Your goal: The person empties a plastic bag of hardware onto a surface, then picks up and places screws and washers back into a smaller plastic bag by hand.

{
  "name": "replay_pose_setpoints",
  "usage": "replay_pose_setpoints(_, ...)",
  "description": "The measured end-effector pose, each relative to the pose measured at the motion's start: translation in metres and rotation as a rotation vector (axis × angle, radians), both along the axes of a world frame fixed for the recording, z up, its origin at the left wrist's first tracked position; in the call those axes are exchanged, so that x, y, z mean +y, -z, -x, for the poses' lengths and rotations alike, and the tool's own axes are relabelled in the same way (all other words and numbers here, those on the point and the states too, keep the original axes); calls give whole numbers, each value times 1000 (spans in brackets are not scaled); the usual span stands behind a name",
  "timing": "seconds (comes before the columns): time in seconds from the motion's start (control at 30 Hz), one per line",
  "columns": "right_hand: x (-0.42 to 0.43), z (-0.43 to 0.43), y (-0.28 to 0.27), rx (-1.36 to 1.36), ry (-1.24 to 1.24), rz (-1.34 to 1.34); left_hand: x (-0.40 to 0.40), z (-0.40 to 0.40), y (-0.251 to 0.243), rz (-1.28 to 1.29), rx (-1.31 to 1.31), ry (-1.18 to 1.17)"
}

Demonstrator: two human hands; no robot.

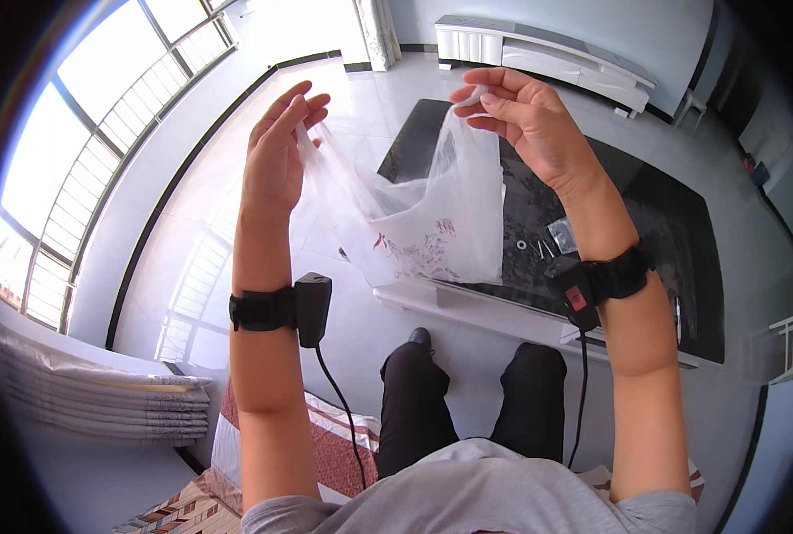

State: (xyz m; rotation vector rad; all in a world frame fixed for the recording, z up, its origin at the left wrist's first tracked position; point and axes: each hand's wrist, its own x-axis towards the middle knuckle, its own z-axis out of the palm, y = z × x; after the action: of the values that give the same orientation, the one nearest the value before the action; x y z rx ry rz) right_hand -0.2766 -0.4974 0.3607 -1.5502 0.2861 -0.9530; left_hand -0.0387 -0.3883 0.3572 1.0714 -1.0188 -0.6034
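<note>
A thin white plastic carrier bag with red printing hangs stretched between my two hands, its mouth sagging in the middle. My left hand pinches one handle between thumb and fingers. The other handle is gripped by my right hand, its end poking up between the thumb and forefinger. Both hands are raised above the left part of a low table with a glossy black top. What the bag may contain cannot be made out.
On the tabletop lie a white ring, several screws and a small clear plastic packet. A white TV cabinet stands along the far wall. Railed windows run along the left. Cables hang from both wrist straps.
</note>
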Motion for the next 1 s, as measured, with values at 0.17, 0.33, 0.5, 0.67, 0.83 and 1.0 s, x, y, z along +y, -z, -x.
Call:
replay_pose_setpoints(0.17,-23,-23,16,-104,-23,50,-36,-7,5,157,31,49)
replay_pose_setpoints(0.33,-32,-30,65,-28,-68,-167,-60,2,55,-1,116,119)
replay_pose_setpoints(0.5,-40,-19,97,11,-80,-251,-58,7,95,-90,132,97)
replay_pose_setpoints(0.67,-46,-7,114,13,-49,-306,-52,12,109,-150,137,-29)
replay_pose_setpoints(0.83,-41,2,114,-40,1,-336,-51,18,120,30,328,-204)
replay_pose_setpoints(1.0,-44,43,129,-228,177,-468,-71,53,148,1,557,-227)
